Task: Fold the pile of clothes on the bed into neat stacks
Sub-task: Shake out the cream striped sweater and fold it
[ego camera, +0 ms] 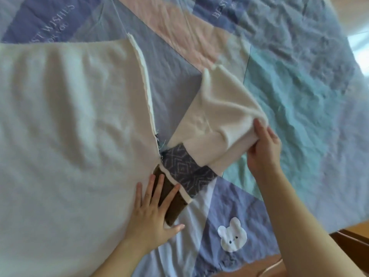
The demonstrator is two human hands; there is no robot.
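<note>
A large cream fleece garment [65, 136] lies spread flat across the left of the bed. Its sleeve [217, 116] reaches out to the right, cream with a grey diamond-patterned band [187, 170] and a brown panel [169, 198] near the shoulder. My left hand [153, 214] lies flat with fingers spread, pressing on the brown panel and the garment's edge. My right hand [263, 148] grips the folded cuff end of the sleeve, thumb on top, lifting it a little off the bed.
The bed is covered by a patchwork quilt [289, 86] in blue, pink and teal with stitched lettering and a white bear patch [232, 236]. The bed's edge and a wooden floor [355, 236] show at the lower right.
</note>
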